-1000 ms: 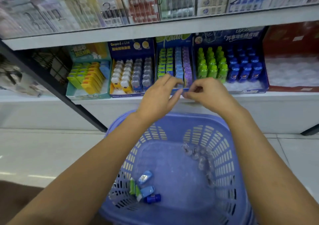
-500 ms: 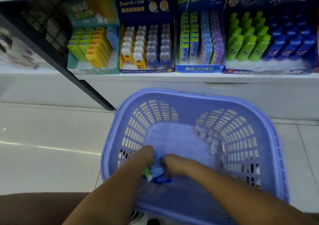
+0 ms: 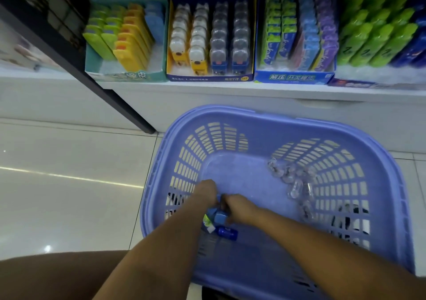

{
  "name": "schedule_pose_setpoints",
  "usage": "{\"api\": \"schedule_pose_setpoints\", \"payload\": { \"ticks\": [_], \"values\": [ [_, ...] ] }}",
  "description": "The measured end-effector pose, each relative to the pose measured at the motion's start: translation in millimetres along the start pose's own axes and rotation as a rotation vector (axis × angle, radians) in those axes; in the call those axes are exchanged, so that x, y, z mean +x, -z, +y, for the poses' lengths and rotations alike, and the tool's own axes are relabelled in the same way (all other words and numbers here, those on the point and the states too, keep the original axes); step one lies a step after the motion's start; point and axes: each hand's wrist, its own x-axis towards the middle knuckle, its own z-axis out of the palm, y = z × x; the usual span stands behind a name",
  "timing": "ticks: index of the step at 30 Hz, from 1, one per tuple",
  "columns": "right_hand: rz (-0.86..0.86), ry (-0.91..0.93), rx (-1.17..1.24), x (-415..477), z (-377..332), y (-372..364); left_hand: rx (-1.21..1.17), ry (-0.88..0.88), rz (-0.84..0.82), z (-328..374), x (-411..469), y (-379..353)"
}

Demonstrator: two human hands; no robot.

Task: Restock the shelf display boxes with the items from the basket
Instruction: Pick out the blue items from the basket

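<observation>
Hands deep in a lavender basket (image 3: 276, 117), a person restocking a shop shelf (image 3: 230, 90) reaches for a small huddle of items. Left hand (image 3: 206, 192) and right hand (image 3: 238, 207) meet knuckle to knuckle over the pile. The fingers are turned down and out of sight, so whether either hand has closed on anything cannot be told from here. A pale-blue piece (image 3: 220, 217) lies directly beneath the meeting point. A green piece (image 3: 207, 221) sits under the left wrist, and a dark-blue piece (image 3: 227, 232) lies just behind the grip, between the forearms, seemingly untouched. A string of clear capsules (image 3: 294, 182) trails off to the right of the right hand, well apart from it. Far ahead of the fingertips, and above them, stand the display boxes (image 3: 292, 77), their rows nearly full.

The items look to be small, hard plastic pieces, light, stiff and probably slick. They would be easy to lift but easy to fumble several at a time. A pinch across the flat sides of each, thumb against forefinger, seems the surest hold. Scooping the whole pile risks dropping one through the basket's slots. The capsules look smoother and rounder, and would likely roll away from a loose grasp.
</observation>
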Motion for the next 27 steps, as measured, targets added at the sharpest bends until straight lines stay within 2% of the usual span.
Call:
{"api": "schedule_pose_setpoints", "payload": {
  "ticks": [3, 6, 10, 14, 16, 18, 21, 24, 27],
  "values": [
    [-0.075, -0.026, 0.012, -8, 7, 19, -0.151, 0.059, -0.011, 5, -4, 10],
    [0.195, 0.05, -0.009, -19, 12, 49, -0.396, -0.002, 0.007, 14, -11, 31],
    [-0.048, -0.013, 0.272, -40, 5, 114, -1.036, -0.09, -0.025, 31, -34, 63],
    [0.014, 0.13, 0.402, -90, -7, 183, -1.253, -0.307, -0.098, 53, -69, 98],
    [0.115, 0.226, 0.529, -118, -15, 211, -1.366, -0.407, -0.132, 64, -87, 115],
    [0.285, 0.328, 0.648, -143, -23, 232, -1.439, -0.458, -0.155, 76, -106, 129],
    [0.547, 0.443, 0.778, -167, -34, 252, -1.407, -0.551, -0.142, 92, -127, 140],
    [0.814, 0.475, 0.759, -173, -48, 264, -1.357, -0.652, -0.027, 102, -142, 145],
    [0.959, 0.568, 0.765, -170, -69, 268, -1.426, -0.668, 0.091, 99, -149, 155]
  ]
}}
